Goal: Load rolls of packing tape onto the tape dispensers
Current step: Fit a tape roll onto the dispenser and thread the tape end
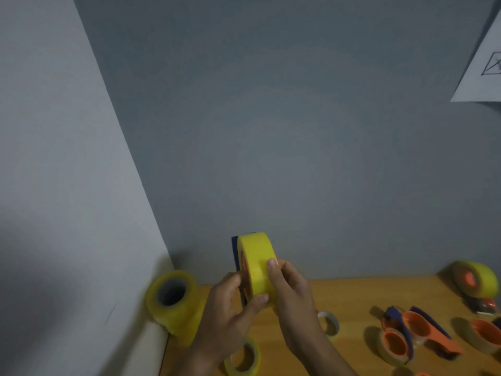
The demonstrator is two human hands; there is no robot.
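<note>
A grey wall corner rises behind a wooden counter (352,294) that fills the bottom of the view. At the counter's back left corner stand stacked rolls of yellowish clear packing tape (173,302), unloaded. Near the front edge lies a thinner yellow tape roll (244,358). Above the counter, the left hand (230,308) and the right hand (291,290) both grip a yellow roll of packing tape (257,264), raised and seated against a dark blue dispenser (234,251); whether it is fully seated cannot be told. A small whitish roll (329,321) sits just right of the wrists. Further right lie orange-and-blue dispensers (406,332), apparently empty. At the back right corner a loaded dispenser (477,280) rests, suggesting one done, one under way, and several left.
</note>
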